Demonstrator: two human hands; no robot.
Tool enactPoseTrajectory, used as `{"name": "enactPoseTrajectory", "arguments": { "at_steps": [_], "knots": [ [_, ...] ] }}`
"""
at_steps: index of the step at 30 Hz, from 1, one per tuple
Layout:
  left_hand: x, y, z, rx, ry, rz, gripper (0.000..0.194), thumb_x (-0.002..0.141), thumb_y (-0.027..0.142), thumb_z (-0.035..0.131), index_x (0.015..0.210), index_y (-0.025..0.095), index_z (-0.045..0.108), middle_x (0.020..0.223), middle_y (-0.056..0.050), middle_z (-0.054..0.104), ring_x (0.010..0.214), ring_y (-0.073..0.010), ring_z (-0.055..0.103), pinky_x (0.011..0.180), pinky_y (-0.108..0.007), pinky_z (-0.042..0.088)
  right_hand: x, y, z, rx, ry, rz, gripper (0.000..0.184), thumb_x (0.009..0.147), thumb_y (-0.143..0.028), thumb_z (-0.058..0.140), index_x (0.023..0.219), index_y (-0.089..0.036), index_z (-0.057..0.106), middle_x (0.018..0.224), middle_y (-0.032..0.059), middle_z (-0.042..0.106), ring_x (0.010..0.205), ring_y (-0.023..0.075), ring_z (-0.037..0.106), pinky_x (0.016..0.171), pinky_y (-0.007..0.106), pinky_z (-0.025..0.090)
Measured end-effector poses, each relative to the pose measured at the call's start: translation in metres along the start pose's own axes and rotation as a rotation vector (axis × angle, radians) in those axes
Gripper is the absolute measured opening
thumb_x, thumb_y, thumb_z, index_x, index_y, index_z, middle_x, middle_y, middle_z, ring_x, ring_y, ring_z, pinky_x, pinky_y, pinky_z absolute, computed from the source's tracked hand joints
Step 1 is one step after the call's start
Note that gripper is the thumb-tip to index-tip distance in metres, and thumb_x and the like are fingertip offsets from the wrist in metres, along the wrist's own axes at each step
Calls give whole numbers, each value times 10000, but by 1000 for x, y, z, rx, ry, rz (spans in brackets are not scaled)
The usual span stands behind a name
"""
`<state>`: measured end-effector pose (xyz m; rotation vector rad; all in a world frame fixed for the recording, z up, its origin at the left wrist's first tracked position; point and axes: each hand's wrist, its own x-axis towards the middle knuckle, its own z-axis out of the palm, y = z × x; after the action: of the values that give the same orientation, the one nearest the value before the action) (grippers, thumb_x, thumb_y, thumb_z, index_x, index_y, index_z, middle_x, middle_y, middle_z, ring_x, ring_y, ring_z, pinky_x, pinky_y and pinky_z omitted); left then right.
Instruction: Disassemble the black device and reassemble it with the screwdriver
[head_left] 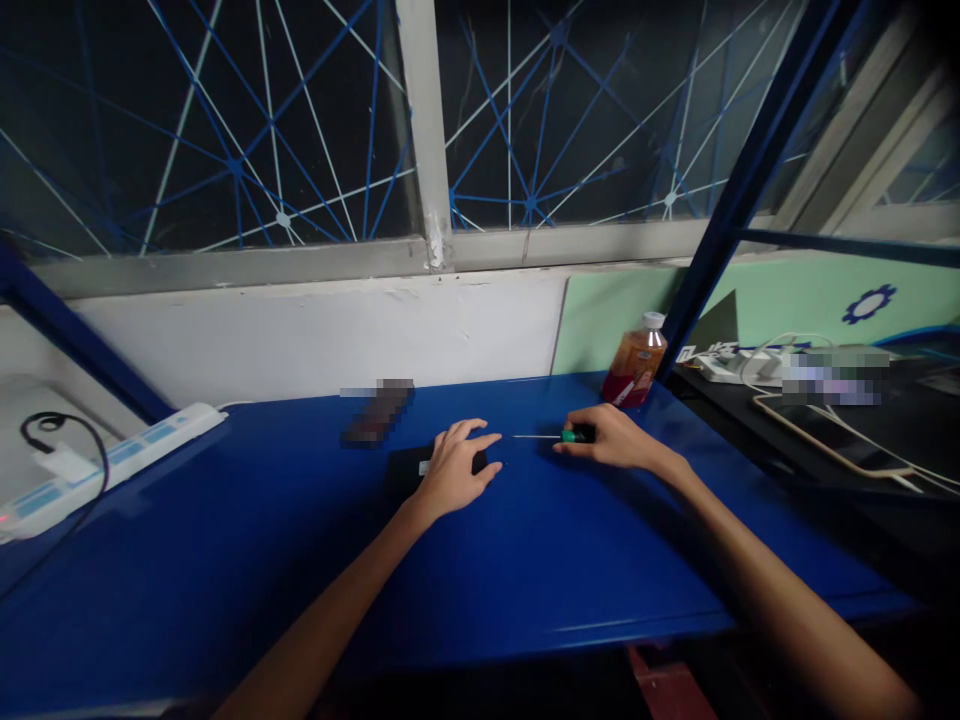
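In my right hand [609, 436] is a screwdriver [574, 436] with a green and dark handle. Its thin metal shaft points left, toward my other hand. My left hand [456, 470] has its fingers spread over a black, flat, box-like object [405, 468] on the blue table [525, 580]. Part of that object is hidden under the palm, and a small pale label shows on it. Whether the left fingers press on it I cannot tell. A tiny dark speck lies on the table just right of the left fingertips.
A blurred dark flat item [379, 412] lies behind my left hand. At the back right stands a bottle [636, 362] of reddish drink with a white cap. Along the left edge runs a white power strip [120, 465] with a black cable. A phone [832, 435] and cables lie on the right.
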<state>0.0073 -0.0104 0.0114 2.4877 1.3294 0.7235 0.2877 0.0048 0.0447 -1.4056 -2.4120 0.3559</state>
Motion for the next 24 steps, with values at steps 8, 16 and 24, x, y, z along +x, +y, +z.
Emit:
{"name": "enactPoseTrajectory", "arguments": {
  "at_steps": [8, 16, 24],
  "knots": [
    [-10, -26, -51, 69, -293, 75, 739, 703, 524, 718, 1374, 368, 449, 1238, -83, 542, 1061, -321, 534, 866, -446, 448, 2, 7, 6, -92, -12, 25, 350, 800, -541, 609, 733, -199, 634, 648, 26, 623, 552, 150, 514, 518, 280, 290],
    [-10, -28, -55, 154, -329, 42, 684, 662, 331, 770, 1304, 300, 536, 1177, -84, 595, 1051, -327, 552, 836, -426, 457, 4, 23, 16, -163, -25, 164, 365, 839, -548, 565, 799, -193, 640, 778, 83, 675, 678, 216, 613, 538, 289, 332],
    [-6, -26, -46, 189, -305, 57, 601, 735, 412, 731, 1294, 267, 567, 1303, -108, 552, 1167, -355, 510, 923, -474, 419, 4, 25, 18, -187, 8, 224, 348, 841, -533, 558, 823, -196, 641, 798, 91, 677, 714, 223, 625, 544, 285, 350]
  ]
}}
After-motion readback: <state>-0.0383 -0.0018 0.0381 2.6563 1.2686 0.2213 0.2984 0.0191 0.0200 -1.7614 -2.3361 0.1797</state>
